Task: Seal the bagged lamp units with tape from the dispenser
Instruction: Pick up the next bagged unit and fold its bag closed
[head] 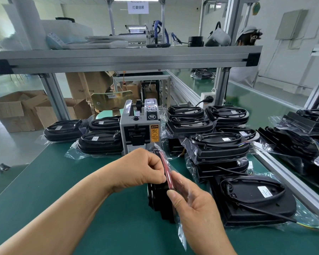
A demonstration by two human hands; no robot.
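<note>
Bagged lamp unit (158,197) stands on edge on the green mat (81,190), mid-bench, just in front of the tape dispenser (140,129). The red strip (167,172) along its top edge runs toward the camera. L hand (145,170) sits on top of the unit: fingers curled tight, thumb + fingertips pinching the bag at the upper edge, right beside the red strip. R hand (195,205) is just below and to the right: thumb laid straight along the clear plastic, other fingers curled behind it, gripping the loose bag film, and the film tail hangs down past the wrist. Can't tell if any tape is on the fingers or the bag. Dispenser is an upright grey box w/ outlet facing the camera, black knob on top, orange caution sticker (154,133) front-right. Hands are close to the outlet; contact can't be judged. Left of the dispenser: low stacks of bagged units (99,142), lying flat. Right of it: taller stacks (219,146) w/ cables coiled on top, plus one flat unit (252,197) nearest the R hand, white label up. Alu shelf (125,56) overhead w/ misc gear. Cardboard boxes (17,109) on the floor far left. Another person in a white cap (248,37) back right, behind the frame.
</note>
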